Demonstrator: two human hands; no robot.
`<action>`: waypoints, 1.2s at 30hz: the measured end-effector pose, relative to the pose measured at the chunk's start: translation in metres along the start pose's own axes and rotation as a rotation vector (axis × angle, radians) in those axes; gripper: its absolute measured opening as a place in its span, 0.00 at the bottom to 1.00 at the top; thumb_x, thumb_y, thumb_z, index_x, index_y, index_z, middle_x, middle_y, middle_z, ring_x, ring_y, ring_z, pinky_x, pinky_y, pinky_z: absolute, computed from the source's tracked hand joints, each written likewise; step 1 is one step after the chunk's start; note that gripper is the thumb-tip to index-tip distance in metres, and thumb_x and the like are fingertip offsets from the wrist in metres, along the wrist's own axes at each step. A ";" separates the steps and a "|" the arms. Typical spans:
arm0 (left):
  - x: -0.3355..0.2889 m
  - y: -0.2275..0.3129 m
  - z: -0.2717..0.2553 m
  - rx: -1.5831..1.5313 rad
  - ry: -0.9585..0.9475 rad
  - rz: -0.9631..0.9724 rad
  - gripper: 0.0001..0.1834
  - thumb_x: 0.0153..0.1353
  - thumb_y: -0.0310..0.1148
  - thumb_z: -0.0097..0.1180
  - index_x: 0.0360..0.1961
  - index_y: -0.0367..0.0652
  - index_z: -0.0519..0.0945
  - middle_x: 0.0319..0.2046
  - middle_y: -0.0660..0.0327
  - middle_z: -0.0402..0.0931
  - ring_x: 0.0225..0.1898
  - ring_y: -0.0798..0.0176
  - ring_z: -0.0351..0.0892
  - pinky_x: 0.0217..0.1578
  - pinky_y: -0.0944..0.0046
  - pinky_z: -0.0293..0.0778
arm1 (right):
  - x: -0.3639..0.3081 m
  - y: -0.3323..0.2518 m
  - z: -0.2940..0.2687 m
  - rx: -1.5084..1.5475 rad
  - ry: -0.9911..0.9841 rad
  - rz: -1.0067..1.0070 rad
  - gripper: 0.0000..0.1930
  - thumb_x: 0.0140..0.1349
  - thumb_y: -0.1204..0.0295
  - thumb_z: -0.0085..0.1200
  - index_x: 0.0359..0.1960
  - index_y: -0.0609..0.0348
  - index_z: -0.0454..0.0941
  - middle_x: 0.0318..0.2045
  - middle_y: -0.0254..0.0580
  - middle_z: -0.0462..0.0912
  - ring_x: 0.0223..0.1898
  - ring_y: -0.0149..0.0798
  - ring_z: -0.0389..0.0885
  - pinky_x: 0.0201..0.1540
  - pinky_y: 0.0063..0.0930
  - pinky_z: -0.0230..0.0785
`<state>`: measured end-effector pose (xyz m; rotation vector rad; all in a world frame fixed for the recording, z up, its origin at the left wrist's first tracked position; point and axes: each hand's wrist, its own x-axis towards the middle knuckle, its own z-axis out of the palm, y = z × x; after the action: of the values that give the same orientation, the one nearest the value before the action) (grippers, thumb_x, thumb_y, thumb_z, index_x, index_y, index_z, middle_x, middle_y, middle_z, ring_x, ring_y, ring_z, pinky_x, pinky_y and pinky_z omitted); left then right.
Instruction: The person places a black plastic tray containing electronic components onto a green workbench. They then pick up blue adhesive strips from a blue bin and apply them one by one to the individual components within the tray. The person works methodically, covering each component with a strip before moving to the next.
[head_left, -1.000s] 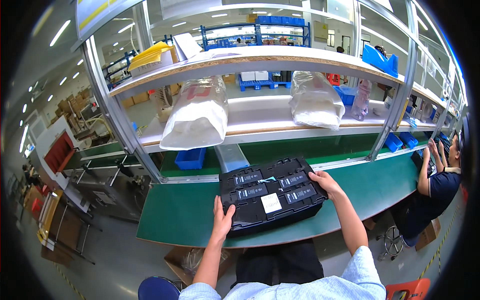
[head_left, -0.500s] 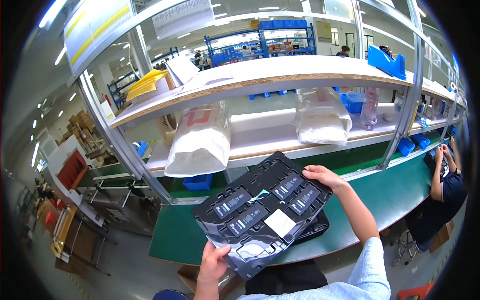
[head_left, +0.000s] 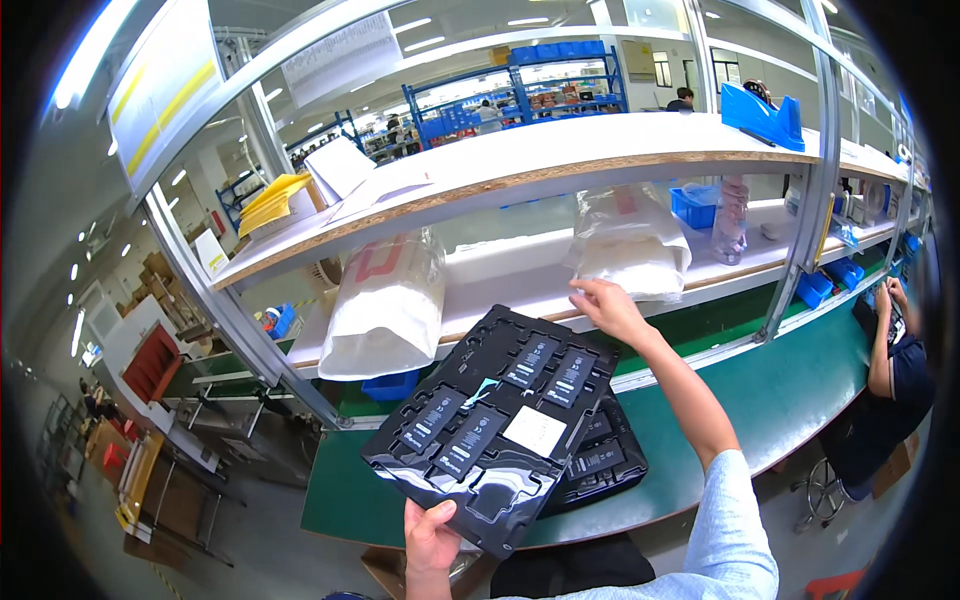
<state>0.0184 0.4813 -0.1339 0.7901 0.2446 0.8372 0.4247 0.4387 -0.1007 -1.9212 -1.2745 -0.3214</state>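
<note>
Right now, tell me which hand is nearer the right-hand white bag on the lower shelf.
Right. The right hand is just in front of and below the white bag; the left hand holds the near edge of the black tray, farther away.

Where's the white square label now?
Head view, right of and below centre: the white label lies on the black tray in the left hand, just right of a dark flat pack.

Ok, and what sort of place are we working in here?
Probably a factory assembly or packing floor: there's a long green workbench, a black tray of flat dark packs that look like batteries, and tall blue storage racks in the background.
</note>
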 end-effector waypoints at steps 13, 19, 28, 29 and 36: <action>0.048 -0.037 0.039 -0.046 -0.022 0.114 0.28 0.54 0.17 0.50 0.59 0.40 0.63 0.51 0.59 0.70 0.51 0.62 0.72 0.53 0.59 0.69 | -0.016 0.048 -0.011 -0.572 0.236 -0.206 0.08 0.56 0.69 0.55 0.26 0.60 0.72 0.29 0.44 0.73 0.23 0.46 0.78 0.23 0.38 0.70; 0.065 -0.041 0.058 -0.091 0.006 0.088 0.26 0.55 0.17 0.50 0.56 0.42 0.65 0.46 0.60 0.73 0.46 0.64 0.75 0.49 0.59 0.74 | -0.022 0.058 -0.021 -0.671 0.257 -0.179 0.09 0.55 0.68 0.54 0.25 0.60 0.71 0.26 0.43 0.73 0.21 0.44 0.79 0.23 0.35 0.72; 0.041 -0.021 0.070 -0.057 0.007 0.185 0.29 0.54 0.19 0.50 0.59 0.39 0.62 0.49 0.55 0.72 0.49 0.59 0.76 0.50 0.56 0.75 | -0.024 0.067 -0.028 -0.702 0.240 -0.144 0.09 0.55 0.68 0.55 0.26 0.59 0.71 0.27 0.42 0.73 0.21 0.45 0.78 0.23 0.37 0.70; 0.042 -0.020 0.072 -0.067 -0.003 0.166 0.27 0.55 0.19 0.50 0.58 0.39 0.63 0.48 0.56 0.72 0.47 0.60 0.76 0.49 0.57 0.75 | -0.024 0.069 -0.029 -0.701 0.238 -0.138 0.09 0.54 0.68 0.55 0.26 0.59 0.71 0.27 0.43 0.73 0.21 0.45 0.78 0.23 0.37 0.70; 0.078 -0.044 0.079 -0.089 -0.022 0.274 0.19 0.56 0.19 0.53 0.50 0.43 0.72 0.41 0.61 0.76 0.45 0.65 0.76 0.47 0.60 0.74 | -0.029 0.075 -0.039 -0.709 0.255 -0.130 0.10 0.53 0.66 0.57 0.28 0.60 0.71 0.28 0.44 0.74 0.22 0.43 0.80 0.25 0.35 0.72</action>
<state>0.1337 0.4799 -0.1024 0.7583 0.0787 1.0886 0.4843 0.3775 -0.1279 -2.2644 -1.2041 -1.1747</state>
